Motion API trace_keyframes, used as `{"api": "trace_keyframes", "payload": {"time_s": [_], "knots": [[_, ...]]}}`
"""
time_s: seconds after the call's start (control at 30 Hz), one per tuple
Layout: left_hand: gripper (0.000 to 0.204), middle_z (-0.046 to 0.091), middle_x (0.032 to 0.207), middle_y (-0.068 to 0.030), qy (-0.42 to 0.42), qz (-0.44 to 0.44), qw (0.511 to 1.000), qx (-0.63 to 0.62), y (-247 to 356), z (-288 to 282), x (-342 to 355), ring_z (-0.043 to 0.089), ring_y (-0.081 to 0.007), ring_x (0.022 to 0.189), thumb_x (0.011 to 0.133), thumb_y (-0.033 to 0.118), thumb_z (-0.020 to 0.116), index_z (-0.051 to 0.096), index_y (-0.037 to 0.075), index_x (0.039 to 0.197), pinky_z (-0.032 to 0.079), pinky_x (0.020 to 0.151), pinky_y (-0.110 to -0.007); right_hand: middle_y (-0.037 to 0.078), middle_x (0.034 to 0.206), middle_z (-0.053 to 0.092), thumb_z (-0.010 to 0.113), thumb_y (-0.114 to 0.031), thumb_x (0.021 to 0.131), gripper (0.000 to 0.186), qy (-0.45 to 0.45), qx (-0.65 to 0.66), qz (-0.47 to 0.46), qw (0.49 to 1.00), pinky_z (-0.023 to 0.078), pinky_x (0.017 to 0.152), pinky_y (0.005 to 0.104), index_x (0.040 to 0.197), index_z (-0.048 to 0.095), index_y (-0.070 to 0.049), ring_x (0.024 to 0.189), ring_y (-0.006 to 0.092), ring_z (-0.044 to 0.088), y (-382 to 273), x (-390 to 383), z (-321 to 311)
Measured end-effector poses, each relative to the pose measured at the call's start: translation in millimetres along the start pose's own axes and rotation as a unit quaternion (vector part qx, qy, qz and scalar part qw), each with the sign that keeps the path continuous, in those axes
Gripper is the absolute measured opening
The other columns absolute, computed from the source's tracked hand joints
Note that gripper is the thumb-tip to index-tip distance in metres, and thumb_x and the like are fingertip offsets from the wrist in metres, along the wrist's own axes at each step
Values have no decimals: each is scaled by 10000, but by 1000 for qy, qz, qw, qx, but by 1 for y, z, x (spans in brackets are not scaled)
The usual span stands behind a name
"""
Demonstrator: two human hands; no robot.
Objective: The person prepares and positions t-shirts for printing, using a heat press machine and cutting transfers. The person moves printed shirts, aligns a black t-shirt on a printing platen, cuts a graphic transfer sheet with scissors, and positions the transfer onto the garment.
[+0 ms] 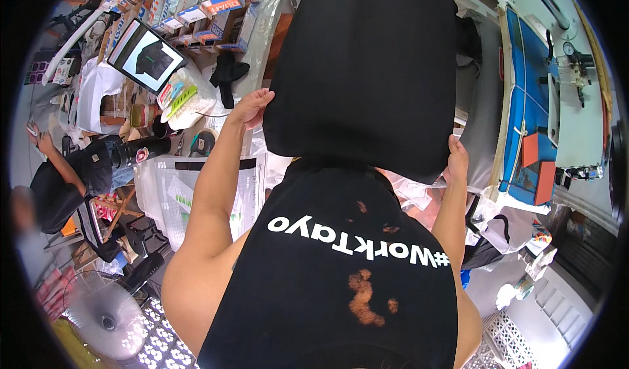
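Worn black shirt, marked with white lettering and rusty-brown blotches, lies closest, just below the near edge of a broad black cloth. That cloth spreads flat ahead of the wearer's chest, its near corners rounded; what carries it is hidden beneath. At its left edge, a little beyond the near left corner, the left hand has thumb and fingertips pinched together on the material. By the near right corner, the right hand meets the edge with its fingers partly hidden, so I cannot tell whether they are clamped on it. Because the near edge slants, with its right corner closer to the body, good handling would probably mean matching the two grips in depth and drawing outward with equal pull, so that the faint ripples near that edge flatten without stretching one side. Keeping the worn shirt clear of the edge would also help. Right of the cloth runs a grey covered surface, then a blue panel bearing orange-red pads. Leftward, past the left hand, a monitor shows a dark garment; farther out is a co-worker, with a fan nearer.
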State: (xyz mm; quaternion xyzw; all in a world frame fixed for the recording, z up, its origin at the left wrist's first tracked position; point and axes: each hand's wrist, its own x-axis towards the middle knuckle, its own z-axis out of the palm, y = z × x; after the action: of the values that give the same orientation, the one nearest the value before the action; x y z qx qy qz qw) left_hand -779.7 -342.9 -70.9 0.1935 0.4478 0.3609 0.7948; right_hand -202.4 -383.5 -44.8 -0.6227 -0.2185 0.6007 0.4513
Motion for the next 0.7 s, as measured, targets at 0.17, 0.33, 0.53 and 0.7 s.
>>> {"api": "trace_keyframes", "payload": {"time_s": [0.17,0.33,0.53,0.7], "knots": [[274,692,1052,-36,17,38,999,-14,-23,0,-12,671,-144,928,975,288,606,615,54,1118,541,849,-309,140,1103,681,556,-243,1004,330,-15,7,-17,1000,527,904,359,1167,597,41,980,226,663,25,3,-26],[288,676,1105,-42,52,92,993,45,-34,12,-6,647,-142,985,1014,281,535,591,43,1166,508,906,-305,121,1092,683,522,-234,1017,332,100,-128,-48,986,503,899,341,1191,615,33,986,202,647,35,8,-26],[193,697,1052,-78,79,123,989,-19,-45,10,-6,681,-182,935,1007,237,546,588,60,1071,565,846,-336,14,892,641,595,-128,978,143,135,-54,-81,986,464,785,252,1008,658,-3,830,102,567,18,-5,4],[218,709,1009,-75,102,119,987,-24,-45,16,-9,691,-183,888,983,280,580,619,68,1019,580,799,-333,12,878,635,591,-150,985,161,178,-125,-106,970,453,783,246,1006,651,-2,825,95,550,17,-11,7]]}}
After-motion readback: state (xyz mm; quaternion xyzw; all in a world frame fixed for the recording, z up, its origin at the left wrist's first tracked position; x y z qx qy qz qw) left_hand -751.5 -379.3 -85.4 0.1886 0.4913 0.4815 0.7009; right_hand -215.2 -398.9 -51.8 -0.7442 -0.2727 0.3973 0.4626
